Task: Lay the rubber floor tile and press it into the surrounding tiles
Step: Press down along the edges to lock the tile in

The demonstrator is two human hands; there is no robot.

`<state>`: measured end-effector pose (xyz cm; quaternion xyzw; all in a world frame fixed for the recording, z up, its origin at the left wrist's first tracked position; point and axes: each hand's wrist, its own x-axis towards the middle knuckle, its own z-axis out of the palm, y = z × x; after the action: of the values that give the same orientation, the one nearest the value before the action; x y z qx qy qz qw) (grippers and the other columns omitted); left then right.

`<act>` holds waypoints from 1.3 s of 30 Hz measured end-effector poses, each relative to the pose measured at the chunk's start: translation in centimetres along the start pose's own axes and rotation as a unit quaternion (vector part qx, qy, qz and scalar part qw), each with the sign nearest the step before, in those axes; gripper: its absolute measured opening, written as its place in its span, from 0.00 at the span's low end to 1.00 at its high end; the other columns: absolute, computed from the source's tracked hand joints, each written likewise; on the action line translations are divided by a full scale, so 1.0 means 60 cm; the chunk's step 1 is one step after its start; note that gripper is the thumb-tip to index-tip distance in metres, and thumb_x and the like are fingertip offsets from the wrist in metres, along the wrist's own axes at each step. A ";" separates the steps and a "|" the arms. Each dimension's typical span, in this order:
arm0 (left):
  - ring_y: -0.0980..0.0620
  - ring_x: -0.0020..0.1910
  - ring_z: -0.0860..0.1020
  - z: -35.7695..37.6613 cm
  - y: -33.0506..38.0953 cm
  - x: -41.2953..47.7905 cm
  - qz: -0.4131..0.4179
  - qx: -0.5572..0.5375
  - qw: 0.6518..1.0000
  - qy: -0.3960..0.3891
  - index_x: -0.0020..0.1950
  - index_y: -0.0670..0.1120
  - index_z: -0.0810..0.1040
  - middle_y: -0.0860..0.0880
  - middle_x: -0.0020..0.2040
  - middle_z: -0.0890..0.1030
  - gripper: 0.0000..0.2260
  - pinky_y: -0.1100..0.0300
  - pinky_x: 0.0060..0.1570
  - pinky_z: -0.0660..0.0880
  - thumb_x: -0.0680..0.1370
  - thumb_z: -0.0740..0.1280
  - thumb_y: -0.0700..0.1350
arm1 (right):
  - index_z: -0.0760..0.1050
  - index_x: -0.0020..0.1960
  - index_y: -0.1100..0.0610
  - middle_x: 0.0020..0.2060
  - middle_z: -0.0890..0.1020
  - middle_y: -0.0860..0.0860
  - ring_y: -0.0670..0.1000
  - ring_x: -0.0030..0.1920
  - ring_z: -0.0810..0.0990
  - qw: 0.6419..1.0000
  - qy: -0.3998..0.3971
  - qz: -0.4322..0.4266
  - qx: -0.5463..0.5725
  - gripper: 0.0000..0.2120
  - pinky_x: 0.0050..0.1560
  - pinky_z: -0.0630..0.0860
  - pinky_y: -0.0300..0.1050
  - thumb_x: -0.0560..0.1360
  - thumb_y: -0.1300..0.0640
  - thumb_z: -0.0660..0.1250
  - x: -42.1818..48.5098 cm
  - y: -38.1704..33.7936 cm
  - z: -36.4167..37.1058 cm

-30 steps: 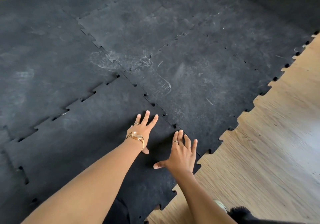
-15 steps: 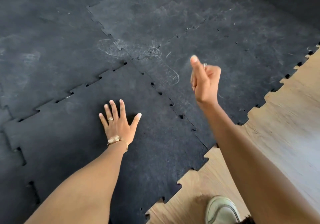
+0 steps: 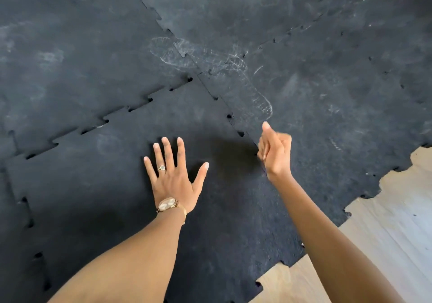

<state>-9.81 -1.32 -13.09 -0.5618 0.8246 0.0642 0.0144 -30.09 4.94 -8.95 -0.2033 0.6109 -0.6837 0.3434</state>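
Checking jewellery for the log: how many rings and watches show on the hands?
2: one ring on a left hand finger, one watch on the left wrist. The curled right hand may hide another.

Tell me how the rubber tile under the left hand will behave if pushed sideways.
The rubber tile probably won't slide: its toothed edges mesh with neighbours, though small gaps remain. It looks dense and matte, so likely heavy and grippy. The left hand lies flat without denting it, suggesting firmness.

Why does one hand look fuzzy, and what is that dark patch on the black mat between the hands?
In the head view, the right hand is curled and smeared by motion blur, while the left hand lies flat and sharp on the mat. The dark patch looks like a shadow, probably cast by the right hand. The wooden floor looks bright and washed out.
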 end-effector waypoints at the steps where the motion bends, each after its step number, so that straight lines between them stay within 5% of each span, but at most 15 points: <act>1: 0.42 0.78 0.46 -0.001 0.000 0.000 0.000 0.002 1.000 -0.001 0.80 0.50 0.46 0.43 0.80 0.49 0.38 0.39 0.75 0.44 0.76 0.42 0.71 | 0.53 0.22 0.60 0.16 0.57 0.47 0.46 0.19 0.53 1.000 -0.016 -0.024 0.001 0.30 0.25 0.52 0.34 0.78 0.54 0.61 0.009 -0.030 0.017; 5: 0.42 0.78 0.46 -0.002 -0.001 0.003 0.002 -0.004 1.000 0.007 0.80 0.51 0.46 0.43 0.80 0.48 0.38 0.39 0.75 0.44 0.76 0.40 0.71 | 0.52 0.21 0.59 0.16 0.56 0.50 0.50 0.20 0.52 0.989 -0.087 -0.120 -0.023 0.31 0.25 0.50 0.40 0.80 0.56 0.60 0.036 -0.067 0.075; 9: 0.42 0.78 0.47 -0.003 0.001 -0.006 -0.005 0.003 1.000 0.000 0.80 0.51 0.48 0.44 0.80 0.50 0.37 0.40 0.75 0.45 0.76 0.43 0.70 | 0.53 0.22 0.56 0.18 0.56 0.50 0.47 0.22 0.55 0.986 -0.090 -0.064 -0.124 0.31 0.28 0.56 0.40 0.79 0.52 0.63 0.036 0.037 0.057; 14: 0.41 0.66 0.67 -0.051 -0.012 0.073 0.003 -0.034 0.998 0.054 0.74 0.48 0.64 0.45 0.69 0.71 0.33 0.45 0.67 0.58 0.76 0.50 0.67 | 0.53 0.23 0.57 0.18 0.57 0.48 0.45 0.22 0.55 0.982 -0.091 -0.096 -0.138 0.30 0.27 0.56 0.37 0.79 0.53 0.63 0.047 0.053 0.056; 19: 0.42 0.78 0.43 -0.016 -0.029 0.122 -0.064 -0.013 0.997 0.039 0.80 0.47 0.45 0.44 0.80 0.47 0.37 0.38 0.74 0.41 0.77 0.45 0.68 | 0.53 0.22 0.48 0.18 0.58 0.42 0.43 0.22 0.55 0.987 -0.071 -0.074 -0.125 0.29 0.26 0.55 0.35 0.77 0.49 0.63 0.058 0.069 0.053; 23: 0.42 0.78 0.42 -0.011 -0.032 0.125 -0.064 -0.010 0.997 0.036 0.80 0.48 0.43 0.43 0.80 0.45 0.37 0.37 0.74 0.41 0.77 0.43 0.68 | 0.57 0.19 0.57 0.14 0.60 0.48 0.47 0.19 0.56 0.994 -0.082 -0.008 -0.071 0.30 0.25 0.56 0.37 0.78 0.53 0.61 0.076 0.004 0.082; 26: 0.42 0.78 0.42 -0.006 -0.031 0.127 -0.060 -0.005 0.997 0.038 0.79 0.48 0.43 0.43 0.80 0.45 0.37 0.37 0.74 0.42 0.77 0.42 0.68 | 0.57 0.21 0.60 0.13 0.62 0.50 0.50 0.17 0.57 0.987 -0.117 -0.107 -0.015 0.30 0.27 0.64 0.33 0.81 0.54 0.57 0.111 -0.103 0.103; 29: 0.42 0.78 0.42 -0.005 -0.032 0.128 -0.060 -0.006 0.997 0.039 0.79 0.48 0.43 0.43 0.80 0.45 0.37 0.36 0.74 0.42 0.77 0.42 0.68 | 0.56 0.20 0.62 0.15 0.60 0.52 0.51 0.18 0.57 0.978 -0.067 -0.190 -0.047 0.32 0.25 0.59 0.41 0.80 0.53 0.59 0.118 -0.096 0.111; 31: 0.42 0.78 0.43 -0.005 -0.034 0.126 -0.061 -0.011 0.997 0.045 0.80 0.48 0.43 0.43 0.80 0.45 0.37 0.36 0.74 0.42 0.77 0.42 0.68 | 0.67 0.25 0.61 0.21 0.70 0.52 0.52 0.24 0.67 0.960 -0.040 -0.192 -0.201 0.26 0.26 0.64 0.48 0.78 0.48 0.59 0.099 -0.023 0.094; 33: 0.41 0.78 0.43 -0.004 -0.032 0.126 -0.062 -0.015 0.997 0.048 0.80 0.48 0.43 0.42 0.80 0.46 0.37 0.36 0.74 0.42 0.76 0.43 0.68 | 0.80 0.49 0.58 0.47 0.81 0.53 0.53 0.49 0.78 0.882 -0.081 -0.249 -0.391 0.17 0.51 0.74 0.52 0.78 0.47 0.58 0.091 0.042 0.071; 35: 0.41 0.78 0.44 -0.004 -0.031 0.127 -0.065 -0.013 0.997 0.045 0.80 0.48 0.44 0.43 0.80 0.46 0.37 0.36 0.74 0.42 0.76 0.43 0.68 | 0.66 0.73 0.60 0.71 0.68 0.54 0.57 0.73 0.63 0.838 -0.116 -0.264 -0.464 0.27 0.73 0.58 0.53 0.79 0.47 0.58 0.107 0.061 0.068; 37: 0.41 0.78 0.44 -0.008 -0.030 0.127 -0.064 -0.013 0.997 0.039 0.80 0.48 0.44 0.43 0.80 0.46 0.37 0.36 0.73 0.42 0.76 0.43 0.68 | 0.51 0.79 0.61 0.78 0.54 0.54 0.57 0.79 0.46 0.820 -0.097 -0.249 -0.506 0.34 0.77 0.44 0.58 0.80 0.44 0.56 0.120 0.053 0.081; 39: 0.41 0.78 0.44 -0.009 -0.030 0.126 -0.064 -0.016 0.997 0.040 0.80 0.48 0.44 0.42 0.80 0.46 0.38 0.36 0.73 0.43 0.76 0.43 0.68 | 0.43 0.79 0.61 0.79 0.46 0.55 0.57 0.79 0.39 0.763 -0.116 -0.238 -0.589 0.38 0.77 0.40 0.61 0.81 0.39 0.51 0.124 0.058 0.086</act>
<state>-10.90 -9.06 -13.43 -0.6158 0.7857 0.0541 -0.0235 -30.79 -4.03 -12.50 -0.5823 0.7810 -0.2202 0.0500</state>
